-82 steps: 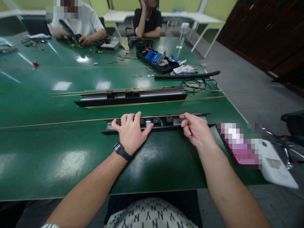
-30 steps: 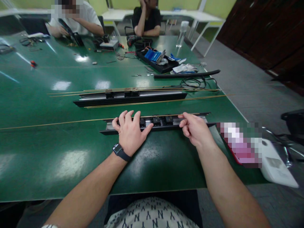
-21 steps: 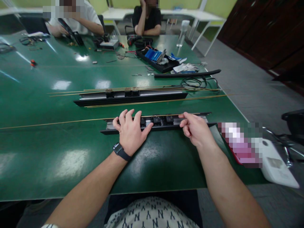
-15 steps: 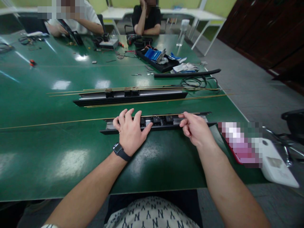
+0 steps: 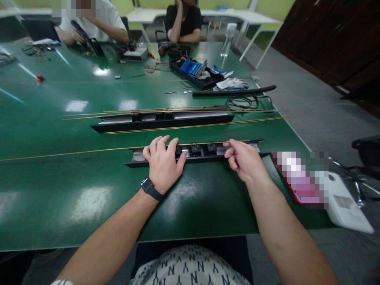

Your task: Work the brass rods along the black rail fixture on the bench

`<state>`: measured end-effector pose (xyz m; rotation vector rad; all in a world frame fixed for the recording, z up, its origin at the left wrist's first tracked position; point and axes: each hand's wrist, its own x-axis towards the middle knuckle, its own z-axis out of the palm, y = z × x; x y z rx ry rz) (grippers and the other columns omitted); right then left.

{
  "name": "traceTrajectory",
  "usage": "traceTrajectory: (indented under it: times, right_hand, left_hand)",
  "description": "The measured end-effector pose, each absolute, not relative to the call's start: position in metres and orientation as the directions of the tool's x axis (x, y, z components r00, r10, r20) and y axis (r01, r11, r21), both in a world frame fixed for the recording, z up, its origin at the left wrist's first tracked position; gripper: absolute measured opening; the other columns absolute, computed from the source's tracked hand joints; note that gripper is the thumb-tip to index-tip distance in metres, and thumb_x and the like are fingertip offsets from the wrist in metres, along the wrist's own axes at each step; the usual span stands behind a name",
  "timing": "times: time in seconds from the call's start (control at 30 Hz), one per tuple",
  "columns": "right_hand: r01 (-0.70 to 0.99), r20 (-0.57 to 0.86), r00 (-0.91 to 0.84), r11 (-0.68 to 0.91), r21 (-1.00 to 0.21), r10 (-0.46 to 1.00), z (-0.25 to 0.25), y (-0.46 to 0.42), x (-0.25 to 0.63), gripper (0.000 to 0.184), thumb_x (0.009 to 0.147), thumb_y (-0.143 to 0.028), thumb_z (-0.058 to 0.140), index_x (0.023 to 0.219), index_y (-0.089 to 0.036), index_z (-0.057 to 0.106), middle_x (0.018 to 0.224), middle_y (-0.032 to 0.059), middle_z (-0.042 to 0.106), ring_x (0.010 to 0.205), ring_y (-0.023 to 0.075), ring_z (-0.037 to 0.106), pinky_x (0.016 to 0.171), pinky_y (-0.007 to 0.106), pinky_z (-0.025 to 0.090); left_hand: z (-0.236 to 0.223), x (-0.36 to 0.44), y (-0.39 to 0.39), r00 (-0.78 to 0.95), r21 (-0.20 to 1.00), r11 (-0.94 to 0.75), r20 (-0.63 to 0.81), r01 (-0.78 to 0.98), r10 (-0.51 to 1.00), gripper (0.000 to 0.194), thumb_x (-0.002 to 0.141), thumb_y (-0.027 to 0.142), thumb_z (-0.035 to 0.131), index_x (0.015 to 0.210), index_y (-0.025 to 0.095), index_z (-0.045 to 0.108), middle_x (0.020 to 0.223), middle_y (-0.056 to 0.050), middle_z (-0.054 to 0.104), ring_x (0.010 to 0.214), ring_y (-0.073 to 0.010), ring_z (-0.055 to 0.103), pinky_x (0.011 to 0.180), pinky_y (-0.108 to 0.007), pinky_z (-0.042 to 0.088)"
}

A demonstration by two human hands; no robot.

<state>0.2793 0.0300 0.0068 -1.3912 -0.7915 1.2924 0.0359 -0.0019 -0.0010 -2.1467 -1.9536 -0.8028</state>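
Note:
A long black rail with small black blocks set in its silver channel lies across the green table in front of me. My left hand, a black watch on its wrist, rests flat on the rail's left part with fingers spread. My right hand is closed in a pinch at the rail's right part, on a thin brass rod that runs along the rail's far edge and far out to the left.
A second black rail with more brass rods lies farther back. Behind it are a black tray of blue parts, black cables, a black strip and a clear bottle. Two people sit at the far side. A white device lies at the right edge.
My left fingers have shifted slightly on the rail, the thumb drawn in. The right hand and rod stay in place. The view has tilted a little.

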Motion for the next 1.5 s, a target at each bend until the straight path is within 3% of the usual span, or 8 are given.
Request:
traceTrajectory:
  times: [1.07,1.5]
  right_hand:
    - [-0.164,-0.289,0.206,-0.258,-0.952,0.935,0.0079,0.0293,0.2787,0.026,0.093,-0.038,0.068,0.086,-0.014,0.067,0.053,0.0,0.062,0.025,0.0056,0.038,0.027,0.019,0.016]
    - [-0.166,-0.286,0.203,-0.255,-0.953,0.937,0.0057,0.0297,0.2794,0.026,0.091,-0.04,0.07,0.087,-0.014,0.067,0.055,0.0005,0.062,0.026,0.0061,0.039,0.027,0.019,0.016]
  left_hand:
    - [0.003,0.0363,-0.0031,-0.022,0.229,-0.095,0.461,0.969,0.887,0.043,0.092,0.047,0.065,0.128,0.023,0.069,0.126,-0.017,0.058,0.118,-0.0379,0.049,0.101,-0.054,0.036]
    - [0.0067,0.0371,-0.0059,0.022,0.252,-0.158,0.472,0.955,0.881,0.033,0.098,0.042,0.059,0.123,0.023,0.069,0.124,-0.012,0.07,0.112,-0.0319,0.06,0.106,-0.054,0.029]
